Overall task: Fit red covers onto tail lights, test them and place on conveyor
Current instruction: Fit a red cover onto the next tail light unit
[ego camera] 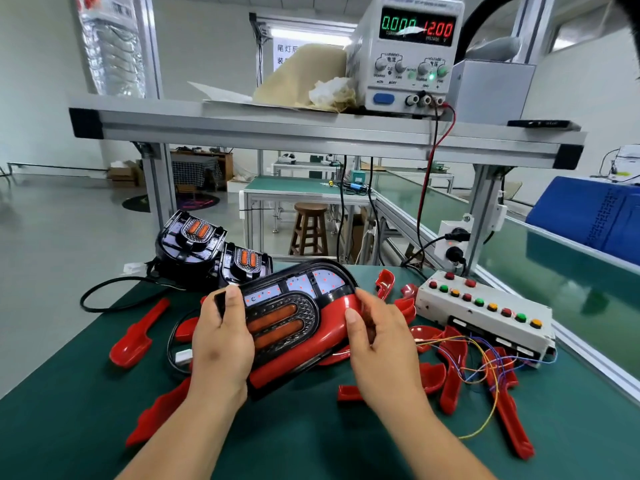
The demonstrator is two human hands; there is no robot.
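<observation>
Now the left hand [221,344] grips the left end of the tail light [277,320], thumb on top, and the right hand [381,348] is curled round the red cover [334,318] at its right end. The light is tilted over the middle of the green worktop [304,441], among loose red covers [136,336].

Lit brightly and evenly in cool white from overhead; long fluorescent tube [304,30] blown out at the back. Soft, faint shadows on the dark green bench mat [311,445]. White glare streak across the 2 glowing displays of the grey bench power supply [398,81]. Sharp highlights on the glossy curved red plastic cover [311,351]. Bowed by wide-angle distortion, notably the grey aluminium shelf rail [311,133]. Mildly soft overall, hazier in the far room; dark blurred shape at top right.
</observation>
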